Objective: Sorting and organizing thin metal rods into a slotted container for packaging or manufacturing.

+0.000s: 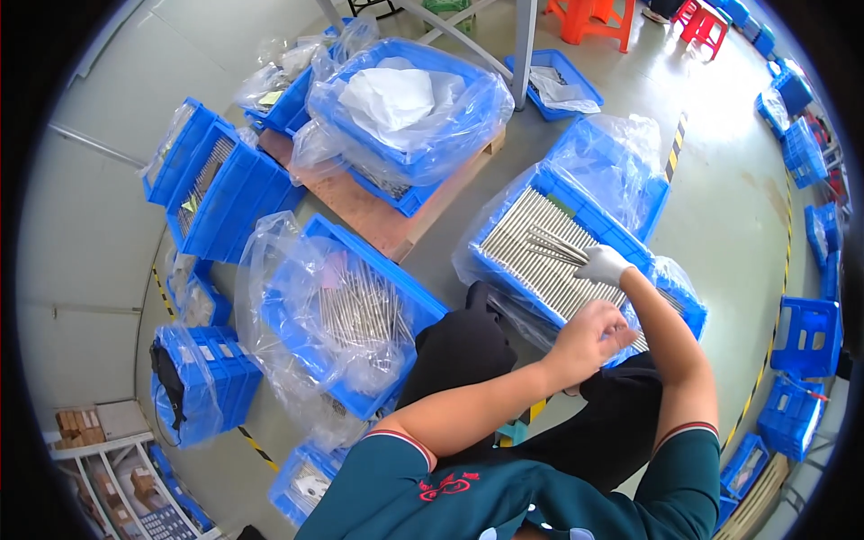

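Note:
My right hand (605, 266), in a white glove, is closed round a small bundle of thin metal rods (556, 245). Their free ends fan out to the left, above a blue crate (500, 277) lined with clear plastic. Rows of similar silvery rods (531, 225) lie side by side inside that crate. Bare and loosely curled, my left hand (589, 340) hovers over the crate's near side, its thumb apart from the fingers and nothing visible in it. To my left, another plastic-lined blue crate (416, 288) holds a looser heap of metal rods (360, 310).
A wooden pallet (409, 241) ahead carries blue crates with plastic bags (387, 94). More crates (238, 193) lean at the left. A grey table leg (524, 54) and an orange stool (589, 22) stand farther off. Stacked blue crates (805, 337) line the right side.

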Available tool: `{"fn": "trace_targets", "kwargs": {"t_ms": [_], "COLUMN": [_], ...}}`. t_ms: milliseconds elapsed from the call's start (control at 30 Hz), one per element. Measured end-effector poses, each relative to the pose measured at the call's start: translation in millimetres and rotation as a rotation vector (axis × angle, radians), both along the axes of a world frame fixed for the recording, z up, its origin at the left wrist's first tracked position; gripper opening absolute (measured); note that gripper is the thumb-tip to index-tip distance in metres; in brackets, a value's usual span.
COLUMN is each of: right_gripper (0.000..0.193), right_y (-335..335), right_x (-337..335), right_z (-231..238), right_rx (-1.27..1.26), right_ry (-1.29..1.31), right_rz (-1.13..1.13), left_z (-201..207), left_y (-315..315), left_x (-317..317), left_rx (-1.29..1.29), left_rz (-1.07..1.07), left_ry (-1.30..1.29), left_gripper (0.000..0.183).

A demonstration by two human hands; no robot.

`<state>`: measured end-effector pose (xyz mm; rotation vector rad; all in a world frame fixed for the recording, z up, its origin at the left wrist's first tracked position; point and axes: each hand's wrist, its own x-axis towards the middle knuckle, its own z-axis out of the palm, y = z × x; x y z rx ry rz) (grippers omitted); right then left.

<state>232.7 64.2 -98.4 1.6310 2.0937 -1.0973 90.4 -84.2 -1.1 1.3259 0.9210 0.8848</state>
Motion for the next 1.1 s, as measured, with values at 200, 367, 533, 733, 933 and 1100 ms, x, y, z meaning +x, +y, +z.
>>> {"fn": "trace_targets", "kwargs": {"t_ms": [200,367,533,733,933,1100], "right_gripper": [0.033,0.029,0.026,0.029,0.016,0.019], "right_y": [59,94,135,117,95,72], "right_x": [-47,-98,-93,-152,-141,-117], "right_z": [-44,-69,-153,-115,-105,-69], "right_rx": [-0.083,-0.257,0.152,0.438,0.717,0.742], "right_ry": [-0.171,-0.448,-0.676,-0.581,-0.423,-0.150], "right_rz": [0.330,0.656,0.551,0.633,0.695,0.567], "left_z": [7,14,20,21,22,23], "left_y": [4,11,19,22,22,18], "left_x": [-5,-13,-6,-31,-32,-34], "left_rx": [-0.007,-0.132,-0.222,-0.206,-0.225,-0.242], "left_rz": [-0.010,-0.048,0.028,0.135,0.072,0.089], "left_ry": [-0.016,-0.047,-0.151,-0.132,-0.138,-0.162], "left_gripper": [0.036,0.033,0.026,0.023,0.023,0.022]}}
